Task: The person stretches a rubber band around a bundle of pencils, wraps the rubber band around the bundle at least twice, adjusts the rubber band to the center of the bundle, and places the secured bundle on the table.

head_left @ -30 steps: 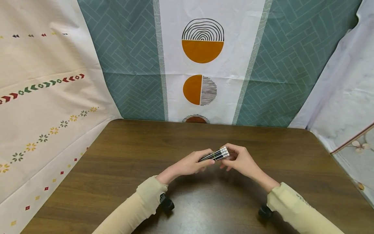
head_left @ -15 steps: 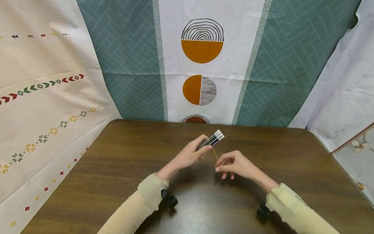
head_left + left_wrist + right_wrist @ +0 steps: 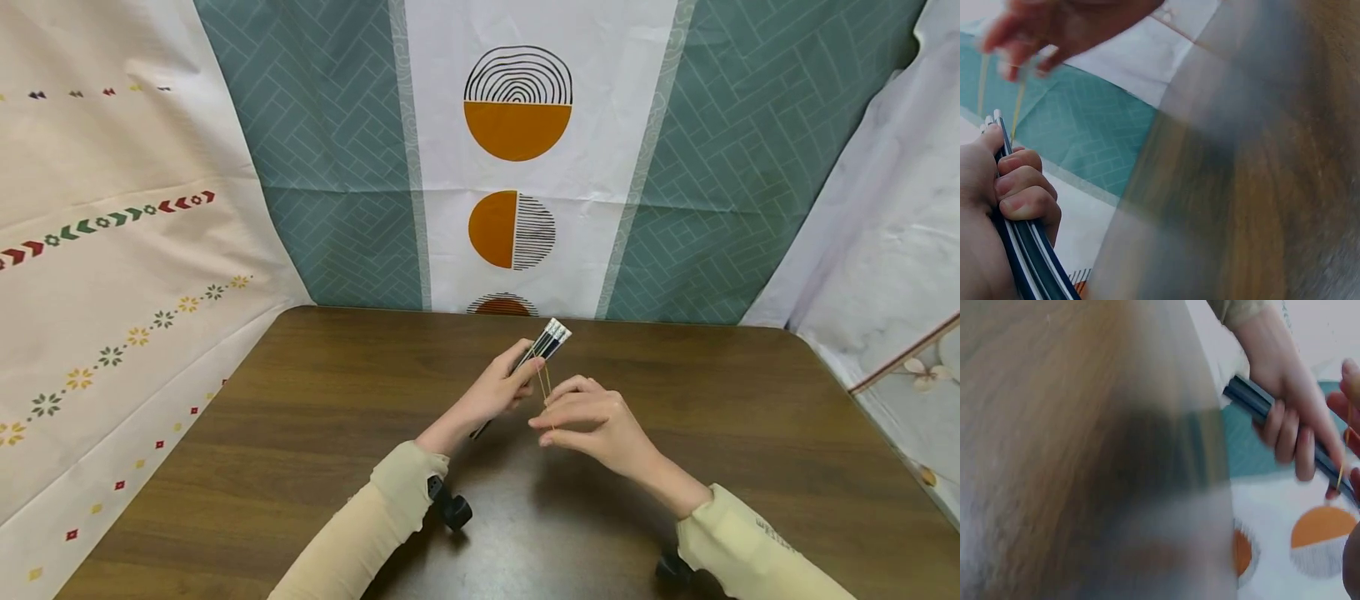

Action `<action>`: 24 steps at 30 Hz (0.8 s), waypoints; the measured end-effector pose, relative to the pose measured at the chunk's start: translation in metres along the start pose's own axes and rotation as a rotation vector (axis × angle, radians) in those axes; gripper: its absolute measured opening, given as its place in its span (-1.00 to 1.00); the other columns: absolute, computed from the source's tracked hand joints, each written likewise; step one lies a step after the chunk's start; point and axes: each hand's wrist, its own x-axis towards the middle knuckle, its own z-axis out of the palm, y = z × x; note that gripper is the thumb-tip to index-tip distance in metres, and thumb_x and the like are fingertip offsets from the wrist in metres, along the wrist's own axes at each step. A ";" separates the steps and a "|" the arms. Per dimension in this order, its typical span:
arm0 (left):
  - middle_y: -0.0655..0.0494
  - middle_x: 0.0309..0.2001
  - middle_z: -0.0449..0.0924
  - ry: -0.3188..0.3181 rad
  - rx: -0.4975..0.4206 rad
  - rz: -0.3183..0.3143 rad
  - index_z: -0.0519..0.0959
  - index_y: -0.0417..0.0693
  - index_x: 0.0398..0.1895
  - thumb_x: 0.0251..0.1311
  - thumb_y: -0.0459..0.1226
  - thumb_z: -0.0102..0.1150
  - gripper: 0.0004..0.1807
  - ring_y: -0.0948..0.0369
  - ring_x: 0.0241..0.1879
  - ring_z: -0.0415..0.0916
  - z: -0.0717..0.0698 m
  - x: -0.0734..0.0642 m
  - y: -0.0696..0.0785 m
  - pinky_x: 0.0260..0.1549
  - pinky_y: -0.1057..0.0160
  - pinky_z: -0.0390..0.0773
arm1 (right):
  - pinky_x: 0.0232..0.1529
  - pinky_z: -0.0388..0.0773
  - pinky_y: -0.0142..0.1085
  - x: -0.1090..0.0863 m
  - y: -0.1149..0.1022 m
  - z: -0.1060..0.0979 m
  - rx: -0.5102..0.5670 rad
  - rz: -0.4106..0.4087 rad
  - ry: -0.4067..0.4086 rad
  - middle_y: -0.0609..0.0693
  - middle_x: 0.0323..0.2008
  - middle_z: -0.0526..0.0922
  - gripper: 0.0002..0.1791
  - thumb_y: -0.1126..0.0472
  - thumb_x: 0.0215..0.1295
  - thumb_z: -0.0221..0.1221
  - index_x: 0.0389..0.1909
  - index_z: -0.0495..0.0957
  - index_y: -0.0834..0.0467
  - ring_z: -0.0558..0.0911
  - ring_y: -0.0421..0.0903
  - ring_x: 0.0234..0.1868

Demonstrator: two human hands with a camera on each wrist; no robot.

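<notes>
Bundle of slim, dark, white-striped, pale-ended sticks (image 3: 552, 337): head view, gripped in the left hand (image 3: 495, 389) over the brown wooden bench (image 3: 337, 392), long axis slanting away rightward; right hand (image 3: 603, 423), apart to its right, holds a thin yellow elastic band (image 3: 548, 381) stretched from it. Left wrist view: two strands reach the blurred right hand. Right wrist view: right fingers spread, band across them.

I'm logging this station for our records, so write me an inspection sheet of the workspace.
Surface: brown wood-grain tabletop, rounded far corners.
Job's things: bundle of striped pencils, slanted; yellowish rubber band stretched from it.
Clutter: nothing seen.
Left hand: grips the striped pencils.
Right hand: holds the rubber band taut with its fingers.
Cables: nothing seen.
Surroundings: teal-and-white printed cloth behind; cream patterned cloth at left; pale cloth at right.
</notes>
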 end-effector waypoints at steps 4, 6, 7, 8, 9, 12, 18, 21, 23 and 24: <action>0.19 -0.65 0.12 0.005 -0.051 -0.027 0.30 0.03 0.14 0.50 0.06 -0.14 -0.62 0.33 -0.77 0.00 0.003 0.001 -0.005 -0.80 0.37 0.09 | -0.06 0.45 -0.40 0.007 -0.007 0.008 -0.041 -0.089 0.166 -0.02 -0.34 0.80 -0.69 0.23 0.12 0.40 -0.10 0.73 0.25 0.71 -0.19 -0.25; 0.19 -0.65 0.12 0.018 -0.071 -0.028 0.30 0.05 0.13 0.50 0.08 -0.14 -0.62 0.32 -0.78 0.00 0.003 0.001 -0.005 -0.80 0.36 0.09 | -0.12 0.52 -0.45 0.006 -0.010 0.009 0.030 0.023 0.282 -0.02 -0.26 0.80 -0.64 0.25 0.25 0.30 0.04 0.65 0.32 0.73 -0.21 -0.31; 0.19 -0.65 0.12 0.027 -0.082 -0.023 0.29 0.02 0.13 0.50 0.08 -0.14 -0.61 0.32 -0.79 0.01 0.003 0.001 -0.005 -0.81 0.36 0.09 | -0.18 0.54 -0.47 0.006 -0.012 0.009 0.083 0.112 0.354 -0.04 -0.23 0.80 -0.62 0.26 0.31 0.24 0.11 0.60 0.33 0.73 -0.22 -0.34; 0.19 -0.65 0.12 0.043 -0.090 -0.015 0.28 0.00 0.14 0.49 0.08 -0.14 -0.59 0.32 -0.79 0.01 0.003 0.000 -0.005 -0.81 0.36 0.08 | -0.22 0.56 -0.48 0.006 -0.014 0.009 0.161 0.219 0.428 -0.07 -0.18 0.79 -0.60 0.26 0.38 0.18 0.18 0.55 0.33 0.73 -0.23 -0.35; 0.19 -0.65 0.11 0.055 -0.096 -0.006 0.28 -0.02 0.14 0.50 0.08 -0.14 -0.58 0.32 -0.79 0.01 0.003 0.000 -0.004 -0.81 0.36 0.08 | -0.26 0.57 -0.48 0.007 -0.016 0.008 0.254 0.335 0.502 -0.10 -0.15 0.79 -0.57 0.24 0.44 0.11 0.26 0.48 0.32 0.73 -0.25 -0.35; 0.18 -0.65 0.12 0.091 -0.094 0.041 0.26 -0.07 0.17 0.51 0.04 -0.14 -0.57 0.30 -0.78 0.02 0.002 -0.002 -0.001 -0.81 0.35 0.09 | -0.29 0.54 -0.53 0.015 -0.019 0.001 0.559 0.641 0.697 -0.20 -0.07 0.76 -0.50 0.08 0.52 0.00 0.39 0.37 0.16 0.71 -0.30 -0.33; 0.09 -0.57 0.25 0.114 0.026 0.154 0.37 0.05 0.12 0.50 -0.07 -0.07 -0.73 0.28 -0.66 0.16 0.004 -0.007 -0.001 -0.69 0.35 0.22 | 0.01 0.59 -0.48 0.029 -0.012 -0.013 0.814 0.820 0.810 -0.12 -0.04 0.75 -0.54 0.05 0.50 0.03 0.32 0.40 0.13 0.72 -0.28 -0.06; 0.06 -0.52 0.31 0.102 0.129 0.170 0.40 0.10 0.11 0.48 -0.10 -0.02 -0.76 0.28 -0.61 0.22 0.002 -0.010 -0.002 -0.65 0.36 0.27 | 0.10 0.59 -0.32 0.028 -0.008 -0.014 0.724 0.769 0.749 -0.07 -0.03 0.74 -0.54 0.19 0.48 0.08 0.32 0.39 0.25 0.71 -0.23 0.04; 0.07 -0.52 0.33 0.088 0.188 0.164 0.41 0.13 0.10 0.47 -0.10 0.00 -0.77 0.28 -0.61 0.24 0.000 -0.011 -0.001 -0.65 0.36 0.28 | 0.08 0.61 -0.26 0.025 -0.007 -0.013 0.612 0.737 0.672 -0.06 0.01 0.73 -0.54 0.27 0.43 0.13 0.30 0.41 0.29 0.70 -0.22 0.07; 0.08 -0.52 0.33 0.081 0.213 0.162 0.41 0.14 0.11 0.47 -0.11 0.00 -0.77 0.28 -0.61 0.24 -0.001 -0.011 -0.001 -0.64 0.36 0.28 | 0.06 0.62 -0.25 0.024 -0.007 -0.012 0.552 0.723 0.633 -0.05 0.04 0.72 -0.52 0.31 0.40 0.16 0.31 0.40 0.31 0.70 -0.22 0.08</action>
